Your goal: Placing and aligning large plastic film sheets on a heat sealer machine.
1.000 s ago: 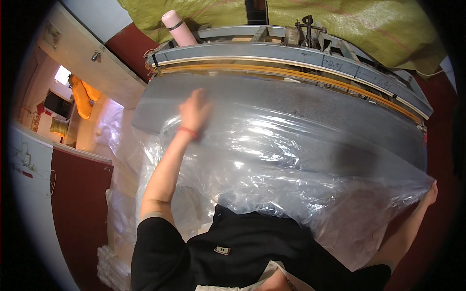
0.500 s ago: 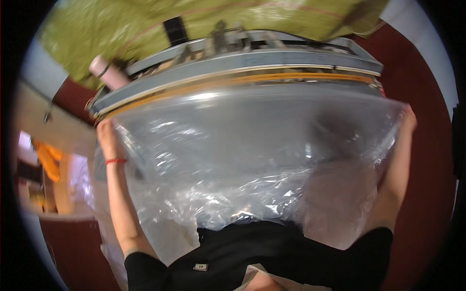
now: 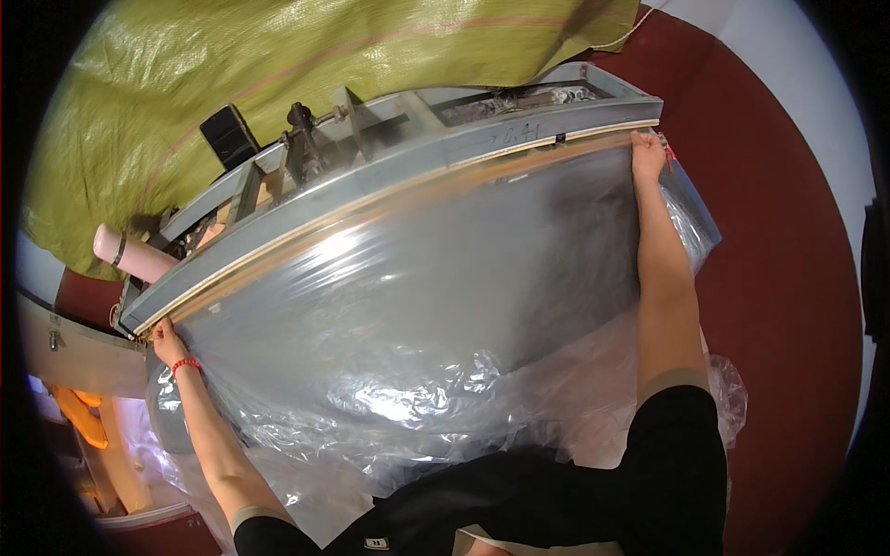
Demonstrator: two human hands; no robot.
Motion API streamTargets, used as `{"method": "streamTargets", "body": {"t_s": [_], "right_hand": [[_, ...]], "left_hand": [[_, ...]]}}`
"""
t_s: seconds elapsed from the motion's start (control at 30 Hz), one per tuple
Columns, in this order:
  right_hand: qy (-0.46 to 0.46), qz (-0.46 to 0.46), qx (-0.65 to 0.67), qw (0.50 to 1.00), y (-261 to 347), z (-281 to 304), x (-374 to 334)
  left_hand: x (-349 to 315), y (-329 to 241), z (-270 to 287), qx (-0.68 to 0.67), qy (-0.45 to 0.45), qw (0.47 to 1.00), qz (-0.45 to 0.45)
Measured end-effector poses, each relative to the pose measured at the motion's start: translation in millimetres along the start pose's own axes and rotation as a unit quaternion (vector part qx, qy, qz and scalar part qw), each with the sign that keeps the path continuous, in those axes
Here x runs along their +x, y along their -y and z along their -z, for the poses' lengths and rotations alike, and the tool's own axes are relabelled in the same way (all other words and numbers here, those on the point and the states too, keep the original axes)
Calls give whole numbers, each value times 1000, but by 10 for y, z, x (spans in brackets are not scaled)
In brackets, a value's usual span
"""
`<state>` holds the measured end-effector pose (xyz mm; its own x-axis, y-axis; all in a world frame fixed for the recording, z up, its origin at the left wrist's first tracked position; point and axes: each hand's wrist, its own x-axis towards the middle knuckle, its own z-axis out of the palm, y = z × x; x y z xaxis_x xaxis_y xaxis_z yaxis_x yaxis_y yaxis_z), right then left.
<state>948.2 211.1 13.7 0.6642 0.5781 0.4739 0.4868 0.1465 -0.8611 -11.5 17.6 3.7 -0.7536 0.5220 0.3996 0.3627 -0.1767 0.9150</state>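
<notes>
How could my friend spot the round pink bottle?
Find the long grey metal frame slanting in front of the shiny yellow-green plastic sheet. Follow it to its left end, just above the person's bare left hand. There is the smooth, pink, cylindrical bottle, set apart from the grey bars by its colour and dark band.

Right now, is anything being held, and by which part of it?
Yes, the plastic, by its far edge: the left hand near its left end, the right hand near its right.
</notes>
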Motion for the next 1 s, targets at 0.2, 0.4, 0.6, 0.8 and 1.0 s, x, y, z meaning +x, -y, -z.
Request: {"method": "streamTargets", "body": {"t_s": [0.2,0.4,0.6,0.8,1.0], "right_hand": [[-109,72,-189,973,56,9,-9],[-42,-86,81,992,313,63,-127],[83,-24,35,996,371,283,-217],[-48,4,-71,996,938,1012,-414],[-128,268,-119,947,2091,904,-871]], "left_hand": [[-49,-69,-8,13,-37,999,-20],[19,-44,247,-28,-10,998,52],[-240,-358,238,-60,12,994,88],[-888,-1427,397,34,172,984,6],[-1516,-2283,457,-68,229,971,-28]]}}
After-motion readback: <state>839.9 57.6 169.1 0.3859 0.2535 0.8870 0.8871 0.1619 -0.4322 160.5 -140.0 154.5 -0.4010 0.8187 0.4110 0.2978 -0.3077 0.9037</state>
